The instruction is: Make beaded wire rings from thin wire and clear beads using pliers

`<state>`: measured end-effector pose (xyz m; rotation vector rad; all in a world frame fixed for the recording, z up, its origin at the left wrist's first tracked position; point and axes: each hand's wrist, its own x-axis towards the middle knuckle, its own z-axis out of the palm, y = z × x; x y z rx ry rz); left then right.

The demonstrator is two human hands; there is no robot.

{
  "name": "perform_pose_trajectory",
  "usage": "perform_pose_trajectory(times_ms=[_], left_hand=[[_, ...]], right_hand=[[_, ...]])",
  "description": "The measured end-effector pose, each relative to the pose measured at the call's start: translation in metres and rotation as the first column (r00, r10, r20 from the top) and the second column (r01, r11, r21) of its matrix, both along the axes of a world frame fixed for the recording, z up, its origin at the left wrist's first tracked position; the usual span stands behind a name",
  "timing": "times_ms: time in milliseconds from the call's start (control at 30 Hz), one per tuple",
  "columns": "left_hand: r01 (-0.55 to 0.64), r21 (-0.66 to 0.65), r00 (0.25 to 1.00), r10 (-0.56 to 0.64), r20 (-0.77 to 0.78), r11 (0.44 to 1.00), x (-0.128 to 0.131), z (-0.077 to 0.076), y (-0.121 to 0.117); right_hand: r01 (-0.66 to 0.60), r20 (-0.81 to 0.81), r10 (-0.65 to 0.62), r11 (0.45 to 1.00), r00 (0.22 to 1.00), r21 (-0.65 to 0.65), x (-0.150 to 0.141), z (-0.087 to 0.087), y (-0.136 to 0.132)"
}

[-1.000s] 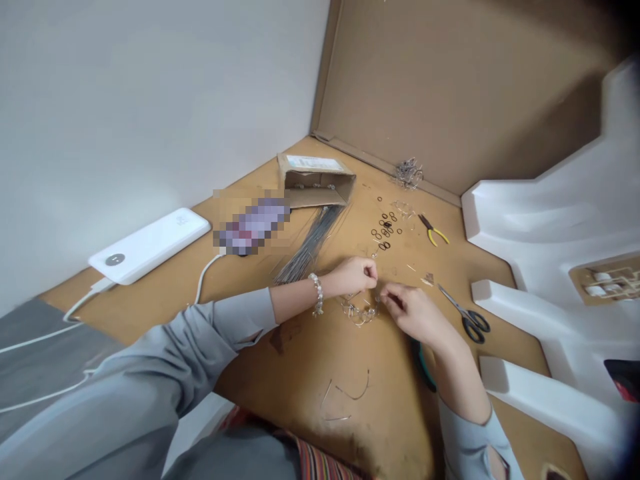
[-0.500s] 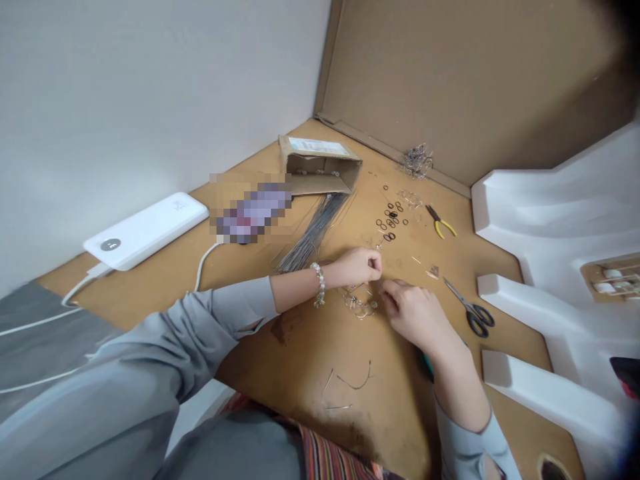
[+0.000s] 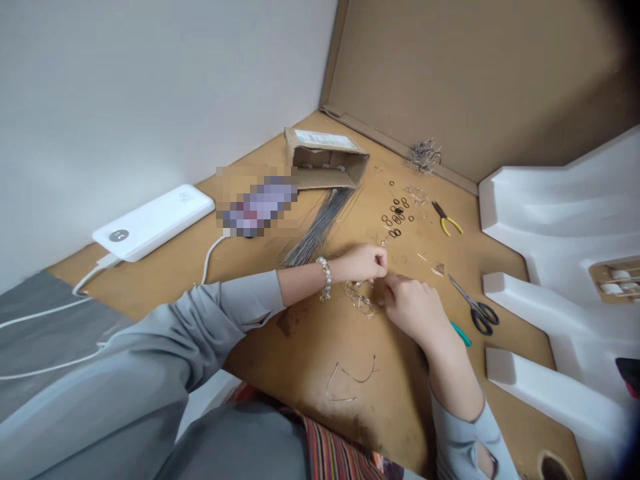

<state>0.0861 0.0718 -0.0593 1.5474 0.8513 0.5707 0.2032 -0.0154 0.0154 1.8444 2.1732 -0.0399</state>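
Observation:
My left hand [image 3: 364, 262], with a beaded bracelet [image 3: 325, 280] at its wrist, is closed in a pinch over the middle of the wooden tabletop. Just to its right, my right hand [image 3: 416, 308] has its fingers curled together and nearly meets the left fingertips. What lies between the fingers is too small to make out. Under and beside the hands is a loose tangle of thin bent wires [image 3: 364, 305]. A sheaf of straight grey wires [image 3: 316, 230] lies beyond my left wrist. Several small dark rings [image 3: 398, 212] are scattered beyond the hands.
An open cardboard box [image 3: 327, 159] lies on its side at the back. Right of the hands are scissors [image 3: 477, 310], yellow-handled pliers [image 3: 447, 220] and a turquoise handle [image 3: 461, 333]. A white power bank [image 3: 155, 223] sits left, cabled to a blurred phone [image 3: 260, 207]. White moulded packaging [image 3: 515, 297] borders the right side.
The camera view has shifted slightly. My right hand has turned a little and come closer to the left fingertips; more of the turquoise handle shows beside my right wrist.

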Motion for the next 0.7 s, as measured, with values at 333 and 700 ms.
perform_pose_trajectory(times_ms=[333,700], left_hand=[[-0.042,-0.039,0.999,0.043,0.022,0.998,-0.001,0.001,-0.004],[0.038,0.137,0.999,-0.038,0.0,0.99,-0.003,0.009,-0.015]], right_hand=[[-0.034,-0.559,-0.108,0.971,0.822,-0.239,0.031,0.003,0.009],[0.178,-0.833,-0.412,0.911,0.37,-0.372,0.056,-0.01,0.02]])
